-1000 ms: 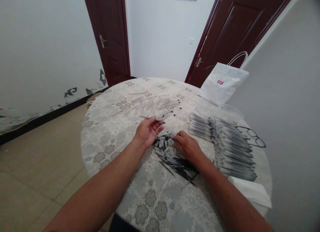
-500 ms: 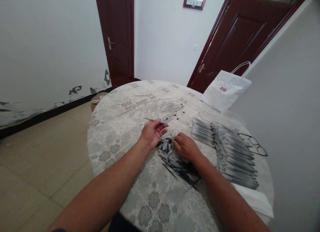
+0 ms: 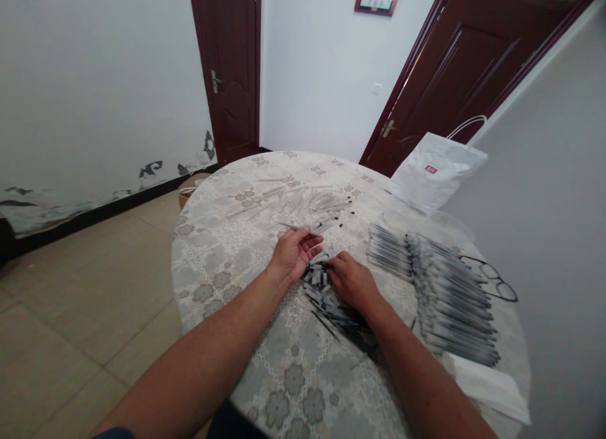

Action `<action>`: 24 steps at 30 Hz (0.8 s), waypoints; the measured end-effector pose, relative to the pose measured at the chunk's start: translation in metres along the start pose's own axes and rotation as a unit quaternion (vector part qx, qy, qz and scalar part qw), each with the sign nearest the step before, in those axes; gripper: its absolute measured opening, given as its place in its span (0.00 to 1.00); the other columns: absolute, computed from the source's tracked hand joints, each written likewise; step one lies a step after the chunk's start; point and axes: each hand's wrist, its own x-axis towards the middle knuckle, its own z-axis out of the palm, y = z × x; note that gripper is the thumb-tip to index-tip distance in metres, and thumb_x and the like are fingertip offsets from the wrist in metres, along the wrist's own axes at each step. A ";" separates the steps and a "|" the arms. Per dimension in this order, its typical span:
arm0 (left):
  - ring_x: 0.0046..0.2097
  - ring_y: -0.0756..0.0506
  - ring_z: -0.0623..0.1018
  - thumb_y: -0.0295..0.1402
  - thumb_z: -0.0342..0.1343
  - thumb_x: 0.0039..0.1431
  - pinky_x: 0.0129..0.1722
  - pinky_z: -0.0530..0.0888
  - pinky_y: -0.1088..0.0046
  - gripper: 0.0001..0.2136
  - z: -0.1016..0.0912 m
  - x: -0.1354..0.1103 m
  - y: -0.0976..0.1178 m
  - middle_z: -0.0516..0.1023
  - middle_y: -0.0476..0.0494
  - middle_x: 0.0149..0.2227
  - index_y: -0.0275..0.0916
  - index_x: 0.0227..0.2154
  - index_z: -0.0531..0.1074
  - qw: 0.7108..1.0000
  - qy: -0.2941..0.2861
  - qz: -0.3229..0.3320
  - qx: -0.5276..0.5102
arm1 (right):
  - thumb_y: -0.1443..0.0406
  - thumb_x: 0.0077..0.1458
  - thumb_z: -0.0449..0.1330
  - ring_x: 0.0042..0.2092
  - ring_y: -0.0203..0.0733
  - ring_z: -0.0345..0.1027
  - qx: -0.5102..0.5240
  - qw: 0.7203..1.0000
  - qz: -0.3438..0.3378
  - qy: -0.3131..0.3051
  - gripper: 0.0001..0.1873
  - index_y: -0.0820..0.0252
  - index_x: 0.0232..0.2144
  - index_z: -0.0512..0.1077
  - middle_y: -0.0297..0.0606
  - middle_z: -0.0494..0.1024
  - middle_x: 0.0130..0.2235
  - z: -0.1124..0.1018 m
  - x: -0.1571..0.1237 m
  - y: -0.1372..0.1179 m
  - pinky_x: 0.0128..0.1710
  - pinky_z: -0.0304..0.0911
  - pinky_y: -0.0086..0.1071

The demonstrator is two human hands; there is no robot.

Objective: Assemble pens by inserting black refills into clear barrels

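My left hand (image 3: 294,254) is closed on a slim pen (image 3: 290,225), pinched between thumb and index finger, its tip pointing left. The other fingers of that hand curl loosely. My right hand (image 3: 354,280) has its fingers bent together at a pile of pen caps (image 3: 318,276); what they pinch, if anything, is hidden. Dark thin pen refills (image 3: 338,316) lie heaped below the caps, partly under my right wrist. Beyond my left hand spread clear pen barrels (image 3: 296,202), with a few small black plugs (image 3: 341,225) near them.
Rows of assembled-looking pens (image 3: 454,300) lie at the right of the round table (image 3: 203,249), with eyeglasses (image 3: 492,278) beside them. A white paper bag (image 3: 435,167) stands at the back right. White folded material (image 3: 487,385) lies at the near right edge.
The view has shifted slightly, so everything sits a little further right. My left hand still holds the pen; my right hand stays at the caps, its fingers moved only slightly.
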 end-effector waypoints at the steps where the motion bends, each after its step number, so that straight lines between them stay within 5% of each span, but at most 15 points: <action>1: 0.32 0.45 0.81 0.28 0.63 0.49 0.29 0.77 0.71 0.09 0.000 0.000 0.000 0.78 0.45 0.28 0.36 0.29 0.68 1.000 0.000 0.000 0.001 | 0.60 0.64 0.53 0.41 0.40 0.70 0.000 1.000 0.002 0.000 0.12 0.53 0.47 0.72 0.38 0.71 0.45 0.000 0.001 -0.001 0.38 0.58 0.30; 24: 0.32 0.45 0.81 0.27 0.64 0.50 0.28 0.78 0.71 0.08 0.000 -0.002 -0.004 0.78 0.45 0.29 0.36 0.30 0.69 0.999 -0.006 -0.008 0.032 | 0.64 0.64 0.51 0.41 0.40 0.71 -0.042 0.992 -0.120 -0.024 0.08 0.55 0.37 0.71 0.38 0.77 0.40 -0.008 -0.003 0.001 0.38 0.60 0.29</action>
